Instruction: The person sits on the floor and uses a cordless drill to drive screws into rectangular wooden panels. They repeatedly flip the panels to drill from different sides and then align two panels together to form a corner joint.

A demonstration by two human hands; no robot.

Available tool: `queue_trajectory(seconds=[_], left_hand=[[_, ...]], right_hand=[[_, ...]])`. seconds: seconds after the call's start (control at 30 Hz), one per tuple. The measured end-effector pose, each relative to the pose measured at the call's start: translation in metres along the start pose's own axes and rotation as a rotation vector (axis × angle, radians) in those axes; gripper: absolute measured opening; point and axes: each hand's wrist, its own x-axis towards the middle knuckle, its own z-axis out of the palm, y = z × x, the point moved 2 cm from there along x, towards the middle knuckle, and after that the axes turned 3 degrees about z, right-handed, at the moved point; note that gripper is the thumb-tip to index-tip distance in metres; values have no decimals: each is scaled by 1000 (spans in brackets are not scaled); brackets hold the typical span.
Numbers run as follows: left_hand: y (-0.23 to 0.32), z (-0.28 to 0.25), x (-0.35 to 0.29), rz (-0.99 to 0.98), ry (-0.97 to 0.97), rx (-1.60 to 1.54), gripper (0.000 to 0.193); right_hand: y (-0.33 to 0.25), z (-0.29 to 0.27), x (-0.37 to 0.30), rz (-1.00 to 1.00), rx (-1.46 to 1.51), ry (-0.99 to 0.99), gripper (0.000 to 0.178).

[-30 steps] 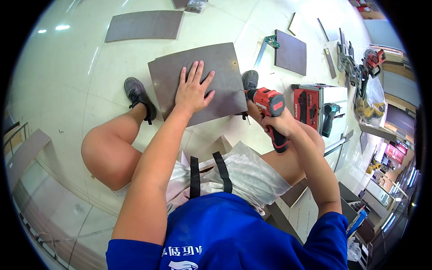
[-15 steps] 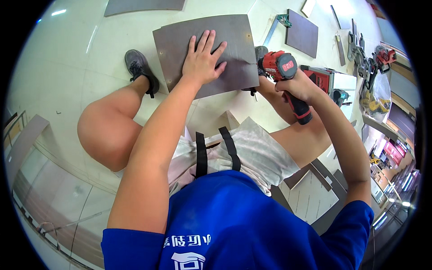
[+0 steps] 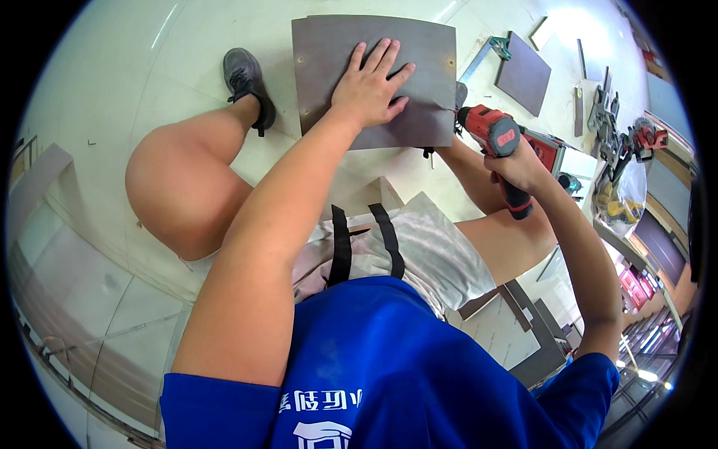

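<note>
A dark grey-brown board (image 3: 321, 82) stands between my legs, with small round marks near its left and right edges. My left hand (image 3: 370, 86) lies flat on it, fingers spread. My right hand (image 3: 520, 166) is wrapped round the grip of a red and black cordless drill (image 3: 490, 129). The drill points left, its nose close to the board's right edge. A thin bit seems to reach the board there; whether it touches, I cannot tell.
To the right of the board lie a flat grey panel (image 3: 525, 72), a green-headed clamp (image 3: 499, 49) and a red tool case (image 3: 544, 150). Farther right are a clear plastic bag (image 3: 632, 187) and a red power tool (image 3: 649, 135). White panels (image 3: 497, 333) lie beside my right hip.
The view has shifted, so the board and both hands appear farther right. My left hand stays flat on the board and my right hand keeps hold of the drill.
</note>
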Motion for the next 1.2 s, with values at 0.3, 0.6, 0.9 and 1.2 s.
queue_trajectory(seconds=[0.3, 0.6, 0.9, 1.2], left_hand=[[2, -1, 2, -3, -41, 43, 63], [3, -2, 3, -8, -84, 61, 64], [3, -2, 3, -11, -76, 41, 63], [5, -3, 3, -11, -71, 39, 64]], right_hand=[[13, -5, 16, 17, 8, -75, 21], [21, -8, 23, -3, -35, -70, 24], [18, -13, 25, 33, -54, -80, 34], [15, -18, 26, 60, -56, -84, 39]])
